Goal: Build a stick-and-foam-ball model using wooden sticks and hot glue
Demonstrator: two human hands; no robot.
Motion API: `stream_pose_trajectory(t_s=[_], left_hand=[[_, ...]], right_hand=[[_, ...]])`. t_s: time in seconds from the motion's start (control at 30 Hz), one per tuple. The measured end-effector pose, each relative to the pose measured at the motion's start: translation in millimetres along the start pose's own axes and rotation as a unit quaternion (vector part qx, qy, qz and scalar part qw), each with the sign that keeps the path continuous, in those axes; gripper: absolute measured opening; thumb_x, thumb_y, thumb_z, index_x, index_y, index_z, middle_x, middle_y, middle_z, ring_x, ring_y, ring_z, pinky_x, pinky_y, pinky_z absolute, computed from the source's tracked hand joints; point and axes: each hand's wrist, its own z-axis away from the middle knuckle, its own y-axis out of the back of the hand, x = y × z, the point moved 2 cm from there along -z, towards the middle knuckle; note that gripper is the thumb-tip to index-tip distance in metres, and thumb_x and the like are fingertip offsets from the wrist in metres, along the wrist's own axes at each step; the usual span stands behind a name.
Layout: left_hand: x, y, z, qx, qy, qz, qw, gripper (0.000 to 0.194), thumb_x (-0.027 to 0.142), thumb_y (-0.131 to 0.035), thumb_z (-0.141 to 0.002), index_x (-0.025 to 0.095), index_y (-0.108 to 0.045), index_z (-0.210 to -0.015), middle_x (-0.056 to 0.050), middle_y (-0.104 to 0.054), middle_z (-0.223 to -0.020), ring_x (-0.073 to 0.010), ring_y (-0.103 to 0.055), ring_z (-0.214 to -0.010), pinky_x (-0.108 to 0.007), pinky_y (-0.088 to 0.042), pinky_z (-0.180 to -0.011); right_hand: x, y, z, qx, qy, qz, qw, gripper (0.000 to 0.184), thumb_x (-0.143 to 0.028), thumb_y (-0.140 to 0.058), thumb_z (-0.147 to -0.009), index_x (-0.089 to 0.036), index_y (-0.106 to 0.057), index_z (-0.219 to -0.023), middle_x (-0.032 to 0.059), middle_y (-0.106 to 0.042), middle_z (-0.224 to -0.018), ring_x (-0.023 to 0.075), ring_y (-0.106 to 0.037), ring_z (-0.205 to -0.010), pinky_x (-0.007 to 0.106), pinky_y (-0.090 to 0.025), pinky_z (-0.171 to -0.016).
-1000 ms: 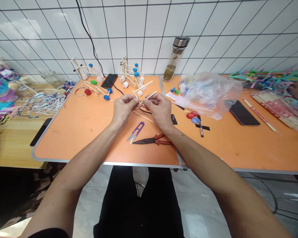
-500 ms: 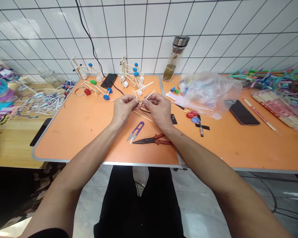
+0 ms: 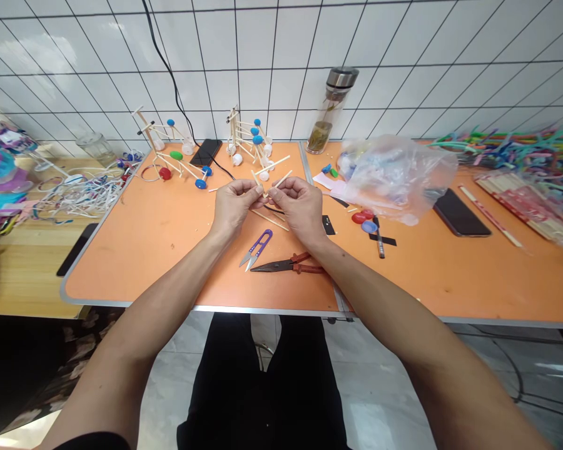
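Note:
Between thumb and fingers, my left hand (image 3: 237, 203) pinches a thin wooden stick (image 3: 256, 177) that slants up to the left. My right hand (image 3: 299, 206) is closed on another wooden stick (image 3: 284, 179), slanting up to the right. The lower ends of the two sticks come together at my fingertips in a V; how they join is too small to make out. Below my hands lie purple thread snips (image 3: 258, 249) and red-handled long-nose pliers (image 3: 284, 265). A loose stick (image 3: 271, 220) rests on the table just under my fingers.
Behind my hands stand two stick models, a left one (image 3: 176, 156) and a middle one (image 3: 244, 136), with coloured caps. A glass bottle (image 3: 326, 112) stands by the wall. Rightward are a plastic bag (image 3: 398, 172), a marker (image 3: 380, 240) and a phone (image 3: 460, 212). Cords (image 3: 89, 194) lie left.
Almost nothing differs. The right stick and my right hand have shifted very slightly to the left; both hands keep their pinch.

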Motion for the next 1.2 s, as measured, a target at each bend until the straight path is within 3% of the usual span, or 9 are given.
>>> stream_pose_trajectory(t_s=[0.3,0.73,1.2], left_hand=[[-1.6,0.6,-1.1,-0.013,-0.011,0.026,1.000,0.054,0.056,-0.109,-0.059,0.015,-0.078,-0.078,-0.002,-0.077,-0.074,-0.0128,-0.074,-0.063,-0.027,-0.066,-0.070],[-2.7,1.4,-1.2,-0.016,-0.023,0.022,0.999,0.050,0.054,-0.107,-0.064,0.015,-0.078,-0.079,-0.003,-0.077,-0.075,-0.0139,-0.076,-0.068,-0.026,-0.065,-0.071],[-1.7,0.7,-1.3,-0.006,-0.056,-0.005,0.998,0.039,0.045,-0.103,-0.072,0.016,-0.078,-0.078,-0.002,-0.076,-0.072,-0.0133,-0.073,-0.065,-0.027,-0.065,-0.069]], right_hand=[[-0.3,0.0,0.1,0.006,-0.006,0.003,1.000,0.040,-0.054,-0.098,-0.079,-0.023,-0.073,-0.082,-0.0019,-0.075,-0.076,0.0165,-0.078,-0.074,0.029,-0.065,-0.072],[0.3,-0.8,0.4,0.008,0.004,0.008,1.000,0.049,-0.065,-0.098,-0.077,-0.024,-0.072,-0.081,-0.0011,-0.075,-0.077,0.0177,-0.078,-0.074,0.030,-0.065,-0.070],[1.1,-1.1,0.8,0.013,0.010,-0.005,1.000,0.047,-0.063,-0.098,-0.077,-0.025,-0.071,-0.078,-0.0015,-0.074,-0.074,0.0159,-0.073,-0.071,0.029,-0.062,-0.069]])
